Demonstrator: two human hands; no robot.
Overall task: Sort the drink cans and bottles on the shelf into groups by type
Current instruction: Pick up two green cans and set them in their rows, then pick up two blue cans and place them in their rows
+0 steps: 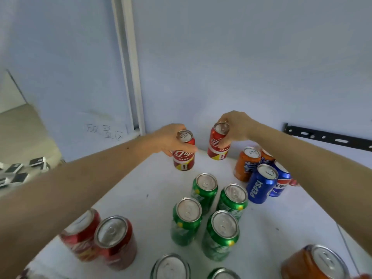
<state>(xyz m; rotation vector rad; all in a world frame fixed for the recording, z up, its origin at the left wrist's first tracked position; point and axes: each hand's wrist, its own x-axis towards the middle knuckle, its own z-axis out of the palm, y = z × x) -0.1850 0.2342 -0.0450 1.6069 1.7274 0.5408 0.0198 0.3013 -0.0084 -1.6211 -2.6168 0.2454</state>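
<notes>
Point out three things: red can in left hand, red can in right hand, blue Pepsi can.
Red aluminium can in left hand (184,158): head view, on its label.
Red aluminium can in right hand (217,147): head view, on its side, below the fingers.
Blue aluminium Pepsi can (259,187): head view, on its lettered side.

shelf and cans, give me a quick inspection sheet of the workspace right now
surface: white shelf board, a few small dark marks on it
job's things: four green aluminium cans upright in a cluster at centre; two blue Pepsi cans beside orange cans at right rear; two red cans at front left; another orange can at front right
clutter: nothing seen on the shelf
grippers: left hand holds a red cola can; right hand holds a second red cola can, tilted
cables: nothing seen
surroundings: pale wall with handwritten paper note, black slotted metal bracket at right, small black and white boxes far left
</notes>
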